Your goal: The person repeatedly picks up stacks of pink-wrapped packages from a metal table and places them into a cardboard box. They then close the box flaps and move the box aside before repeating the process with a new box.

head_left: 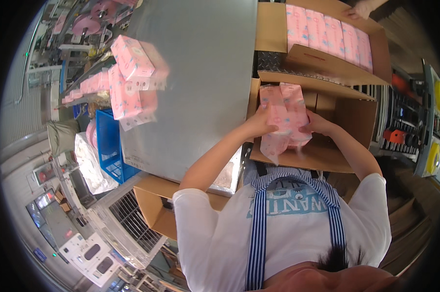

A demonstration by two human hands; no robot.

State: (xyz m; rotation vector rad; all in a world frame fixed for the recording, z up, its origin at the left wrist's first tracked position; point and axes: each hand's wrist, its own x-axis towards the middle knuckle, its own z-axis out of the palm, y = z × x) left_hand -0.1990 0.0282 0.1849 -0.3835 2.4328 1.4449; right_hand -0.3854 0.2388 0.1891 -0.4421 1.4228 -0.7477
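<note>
Two pink wrapped tissue packs (282, 104) stand side by side between my hands, over the left part of an open cardboard box (349, 119). My left hand (261, 122) presses on the packs' left side, its thumb across the front. From the right side my right hand (319, 122) clasps them, fingers bent against the wrap. Loose clear film hangs from the packs' near ends. Whether the packs touch the box floor, I cannot tell.
A grey metal table (200, 73) lies to the left, with several tissue packs (132, 58) stacked at its far-left edge. Beyond my box, another carton (337, 61) holds a row of packs, and another person's hand (361, 9) touches its rim. A blue crate (110, 146) stands left.
</note>
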